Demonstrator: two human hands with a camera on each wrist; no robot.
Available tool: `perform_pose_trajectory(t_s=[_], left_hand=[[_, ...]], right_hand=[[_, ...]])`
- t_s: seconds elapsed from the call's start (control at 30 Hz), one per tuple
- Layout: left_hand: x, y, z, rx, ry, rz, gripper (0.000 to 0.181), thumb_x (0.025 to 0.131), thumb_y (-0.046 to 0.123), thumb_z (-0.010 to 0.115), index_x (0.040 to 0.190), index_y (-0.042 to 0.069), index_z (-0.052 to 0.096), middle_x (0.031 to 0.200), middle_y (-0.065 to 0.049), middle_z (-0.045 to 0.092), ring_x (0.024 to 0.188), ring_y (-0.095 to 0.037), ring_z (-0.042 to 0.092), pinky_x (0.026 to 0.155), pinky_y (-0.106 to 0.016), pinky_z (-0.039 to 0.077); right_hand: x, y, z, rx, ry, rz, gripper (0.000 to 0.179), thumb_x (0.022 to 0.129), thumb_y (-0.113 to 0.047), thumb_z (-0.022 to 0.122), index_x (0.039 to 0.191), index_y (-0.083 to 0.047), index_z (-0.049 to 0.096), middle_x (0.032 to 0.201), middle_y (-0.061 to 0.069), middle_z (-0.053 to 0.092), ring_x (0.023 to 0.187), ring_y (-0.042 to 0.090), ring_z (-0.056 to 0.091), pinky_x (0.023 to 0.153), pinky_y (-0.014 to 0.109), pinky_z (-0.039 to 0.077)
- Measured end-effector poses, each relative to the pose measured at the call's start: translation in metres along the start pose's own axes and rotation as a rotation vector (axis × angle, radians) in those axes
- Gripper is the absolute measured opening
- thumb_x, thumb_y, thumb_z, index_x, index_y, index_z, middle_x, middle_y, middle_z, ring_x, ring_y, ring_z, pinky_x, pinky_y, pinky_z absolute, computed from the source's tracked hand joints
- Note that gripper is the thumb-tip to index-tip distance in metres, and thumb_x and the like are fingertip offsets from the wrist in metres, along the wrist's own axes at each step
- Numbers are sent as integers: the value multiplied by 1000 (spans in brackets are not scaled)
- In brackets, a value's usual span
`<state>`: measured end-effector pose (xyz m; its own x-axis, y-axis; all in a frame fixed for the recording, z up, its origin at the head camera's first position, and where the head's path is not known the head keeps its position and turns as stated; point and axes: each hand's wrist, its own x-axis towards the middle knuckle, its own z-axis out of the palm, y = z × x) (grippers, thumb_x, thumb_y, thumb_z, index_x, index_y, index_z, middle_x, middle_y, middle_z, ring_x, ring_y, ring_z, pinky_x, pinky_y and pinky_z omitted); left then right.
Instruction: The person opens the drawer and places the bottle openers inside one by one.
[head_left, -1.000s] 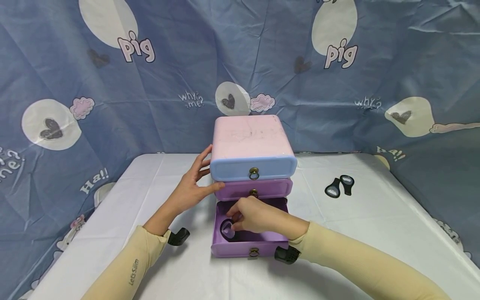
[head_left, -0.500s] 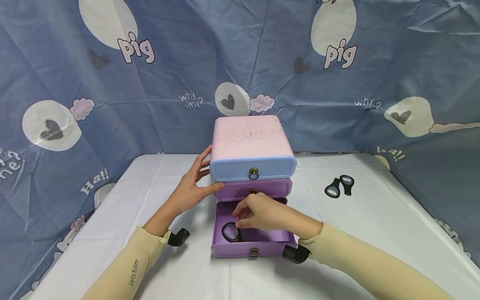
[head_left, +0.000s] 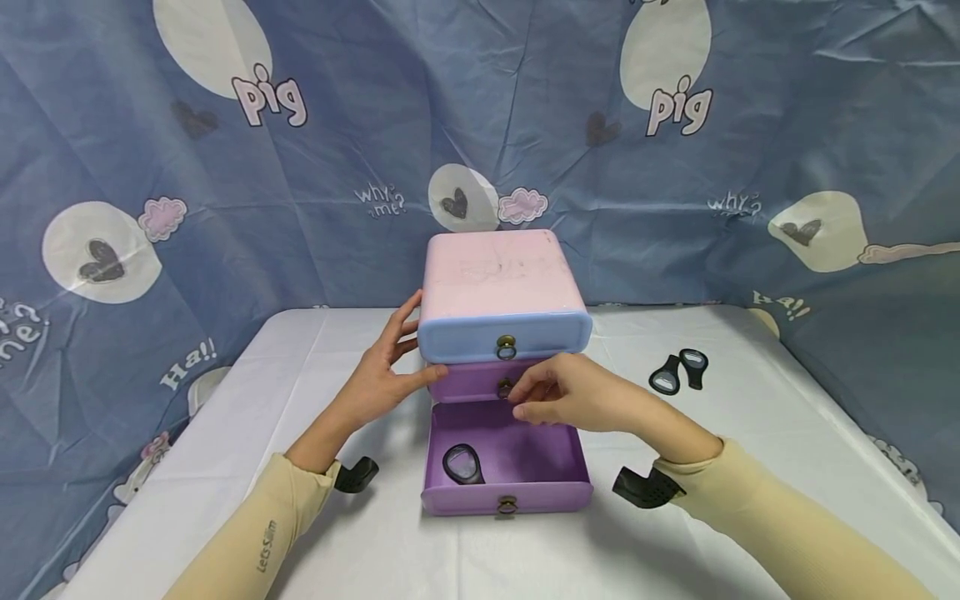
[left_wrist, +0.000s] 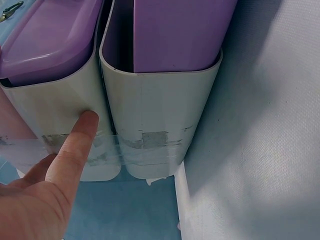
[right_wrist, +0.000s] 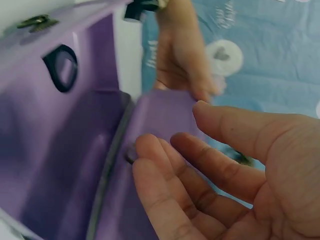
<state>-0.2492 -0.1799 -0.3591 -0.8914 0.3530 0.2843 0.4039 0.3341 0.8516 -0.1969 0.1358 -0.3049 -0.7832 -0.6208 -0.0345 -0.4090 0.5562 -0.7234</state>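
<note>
A small three-tier drawer cabinet [head_left: 501, 271] has a pink top, a blue top drawer [head_left: 465, 340] and a purple middle drawer [head_left: 468, 383], both closed. Its purple bottom drawer [head_left: 536, 454] is pulled out. Inside, at the left near the front, lies a black-rimmed magnifying glass [head_left: 462, 463]. My left hand [head_left: 381, 382] rests against the cabinet's left side, the thumb at the middle drawer's edge; in the left wrist view a finger [left_wrist: 75, 147] touches the casing. Holding nothing, my right hand [head_left: 588, 395] hovers before the middle drawer's ring pull, fingers loosely bent.
To the right on the white table [head_left: 720, 467] lie two more black magnifying glasses [head_left: 665, 379] [head_left: 693, 362], side by side. A blue printed cloth [head_left: 360, 150] hangs behind the table. Both wrists wear black cameras.
My right hand has let go of the magnifying glass in the bottom drawer, then risen and moved right, out of the drawer. My left hand stays in place.
</note>
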Motion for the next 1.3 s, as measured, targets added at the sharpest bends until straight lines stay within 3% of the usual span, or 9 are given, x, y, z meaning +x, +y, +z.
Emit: perform_pose_trajectory(t_s=[0.23,0.53,0.67,0.77,1.03,1.3], left_hand=[[-1,0,-1,3,7,-1,107,93,28,87,165,62,16,168,-10,40,152,-37,50,117,-65,46],[-2,-2,-1,8,7,-3,107,93,28,88,165,62,15,167,-11,41,152,-37,50,116,-66,47],[-2,-2,-1,12,10,-6,107,93,29,88,164,63,15,167,-11,41,152,-37,50,115,-66,47],[-2,-2,-2,10,9,-4,107,93,28,88,165,63,16,167,-11,41,152,-37,49,115,-66,47],[-1,-2,-1,8,7,8,107,93,28,88,165,62,16,168,-11,40,152,-38,50,116,-64,47],[1,-2,0,9,0,8,107,93,29,88,165,62,16,168,-10,40,152,-37,49,115,-65,48]], right_hand=[[-19,2,-36,2,73,77,24,102,-21,75,120,-6,78,95,4,79,88,14,74,81,31,61],[-41,12,-74,53,167,141,27,102,-24,76,122,-6,78,99,7,78,91,17,75,86,30,64],[-46,22,-88,81,222,165,31,103,-22,75,126,-2,75,110,10,79,94,14,76,86,30,65],[-48,35,-98,92,256,192,36,104,-21,73,132,2,71,120,9,78,96,11,76,86,31,65],[-55,86,-124,115,302,298,47,108,-26,67,144,4,61,123,-2,76,99,4,75,87,28,64],[-66,137,-141,183,327,444,64,108,-37,67,155,4,48,111,-17,71,96,-4,73,86,22,62]])
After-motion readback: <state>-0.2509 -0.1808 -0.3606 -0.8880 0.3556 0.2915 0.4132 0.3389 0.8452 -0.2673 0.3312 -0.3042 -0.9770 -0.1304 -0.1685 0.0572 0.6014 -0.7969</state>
